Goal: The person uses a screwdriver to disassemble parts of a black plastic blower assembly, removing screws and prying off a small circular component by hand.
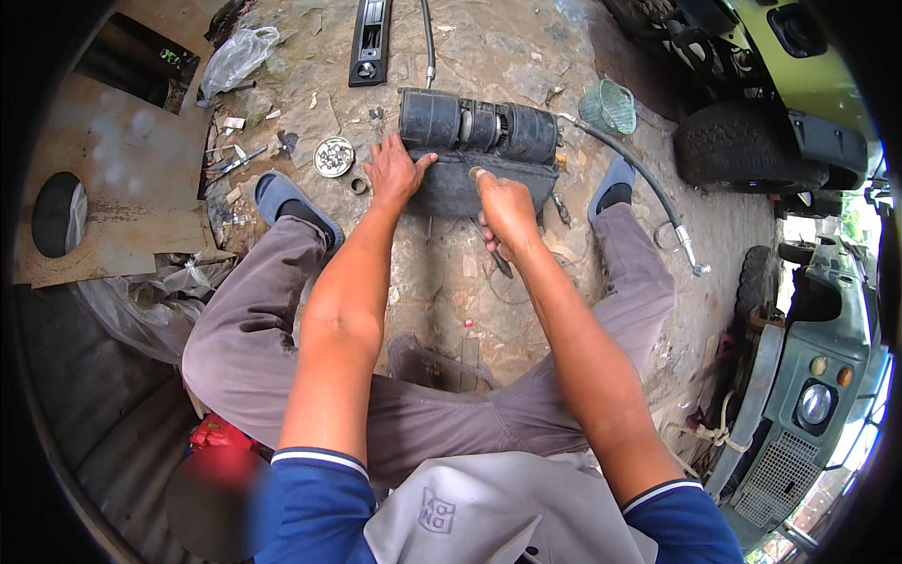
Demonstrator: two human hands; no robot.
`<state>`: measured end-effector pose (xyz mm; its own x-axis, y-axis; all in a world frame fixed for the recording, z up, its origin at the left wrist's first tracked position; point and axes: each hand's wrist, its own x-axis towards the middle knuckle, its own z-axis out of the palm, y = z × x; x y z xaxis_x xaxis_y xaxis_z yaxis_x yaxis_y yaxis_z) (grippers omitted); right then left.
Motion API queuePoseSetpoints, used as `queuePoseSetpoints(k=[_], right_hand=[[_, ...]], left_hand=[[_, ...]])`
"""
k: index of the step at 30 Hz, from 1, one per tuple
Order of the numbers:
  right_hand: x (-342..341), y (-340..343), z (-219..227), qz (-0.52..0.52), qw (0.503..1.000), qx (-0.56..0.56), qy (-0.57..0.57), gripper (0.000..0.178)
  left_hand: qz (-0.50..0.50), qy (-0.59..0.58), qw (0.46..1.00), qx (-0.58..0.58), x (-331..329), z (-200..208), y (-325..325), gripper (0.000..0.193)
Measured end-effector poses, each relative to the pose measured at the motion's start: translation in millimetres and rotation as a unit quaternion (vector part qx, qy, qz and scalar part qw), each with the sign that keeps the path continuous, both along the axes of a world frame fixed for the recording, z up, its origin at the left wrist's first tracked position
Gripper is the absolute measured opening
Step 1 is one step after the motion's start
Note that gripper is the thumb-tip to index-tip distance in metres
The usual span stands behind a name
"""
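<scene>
Between my feet on the ground lies a black plastic blower housing point(479, 183), with two rounded drum-like sections and a ribbed wheel showing in the gap between them. My left hand point(393, 172) rests on its left end, fingers spread and thumb reaching over the casing. On the near face, right of the middle, my right hand point(507, 211) is closed round a slim tool point(504, 264). A dark end of it sticks out below my fingers; its working tip is hidden, so its kind is unclear.
A round dish of small metal parts point(334, 157) and a metal ring point(358, 185) sit left. A black hose point(639, 169) curves right, near a green basket point(608, 106). A black panel point(371, 42) lies beyond. Vehicles, one with a tyre point(742, 146), stand right.
</scene>
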<state>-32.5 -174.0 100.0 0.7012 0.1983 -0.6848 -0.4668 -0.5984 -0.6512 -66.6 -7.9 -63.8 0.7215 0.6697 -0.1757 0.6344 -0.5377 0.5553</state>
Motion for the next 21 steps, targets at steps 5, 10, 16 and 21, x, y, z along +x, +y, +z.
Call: queuePoseSetpoints(k=[5,10,16,21], right_hand=[[-11,4,-12,-0.212,0.947,0.147,0.194,0.032],[2,5,-12,-0.077,0.984,0.024,0.156,0.03],[2,4,-1,0.367,0.864,-0.308,-0.152,0.042],[2,1,-13,0.281,0.885,-0.234,-0.287,0.048]], left_hand=[[0.007,-0.014,0.999,0.03,-3,-4,-3,0.085],[-0.01,0.006,1.0,0.029,-10,-5,-1,0.082],[-0.015,-0.003,0.999,0.042,-7,-5,2,0.086],[-0.019,-0.009,0.999,0.041,-3,-6,0,0.087]])
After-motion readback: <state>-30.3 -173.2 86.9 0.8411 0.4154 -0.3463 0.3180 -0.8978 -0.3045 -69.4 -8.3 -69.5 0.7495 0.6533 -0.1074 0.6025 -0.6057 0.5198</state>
